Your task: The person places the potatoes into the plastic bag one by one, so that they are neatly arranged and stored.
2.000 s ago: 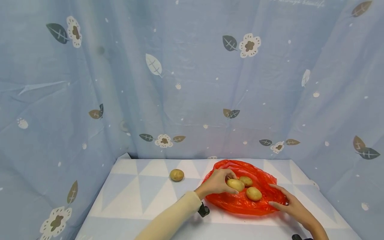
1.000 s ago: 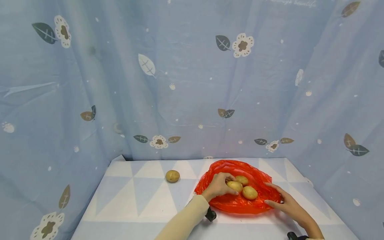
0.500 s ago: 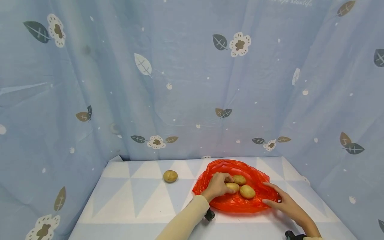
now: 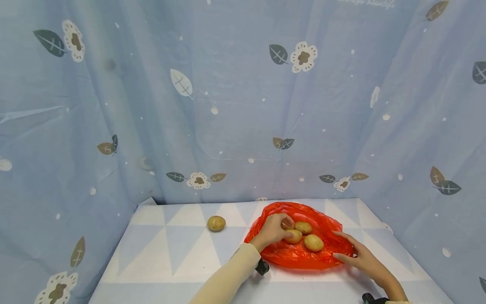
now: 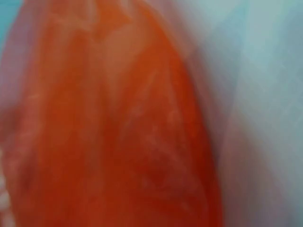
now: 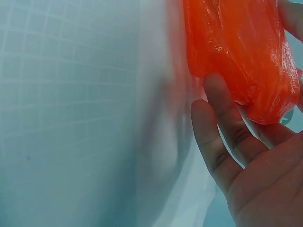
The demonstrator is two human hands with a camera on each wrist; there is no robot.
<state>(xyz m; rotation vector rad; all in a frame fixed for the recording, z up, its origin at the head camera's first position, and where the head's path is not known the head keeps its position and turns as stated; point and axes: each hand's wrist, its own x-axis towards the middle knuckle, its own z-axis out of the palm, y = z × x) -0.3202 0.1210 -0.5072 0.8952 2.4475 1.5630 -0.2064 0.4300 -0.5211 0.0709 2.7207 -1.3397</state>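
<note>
A red plastic bag (image 4: 303, 262) lies spread on the table, with three potatoes visible in its hollow: a front right potato (image 4: 314, 243), a back potato (image 4: 303, 228) and a left potato (image 4: 294, 237). My left hand (image 4: 271, 232) reaches over the bag's left side, thumb overlapping the left potato and fingers bent loosely above it. At the right end, my right hand (image 4: 362, 257) holds the bag's edge between spread thumb and fingers. The right wrist view shows other fingers (image 6: 232, 127) extended beneath the bag. Blurred red bag film (image 5: 132, 132) fills most of the left wrist view.
Another potato (image 4: 216, 223) sits on the table left of the bag. The table (image 4: 152, 261) wears a white and pale blue triangle-patterned cover. Blue patterned curtains (image 4: 235, 126) stand behind it and on both sides.
My left hand has lowered a potato beside the others, then lifted slightly up and left from it. The right hand stays at the bag's edge. The view has shifted slightly.
</note>
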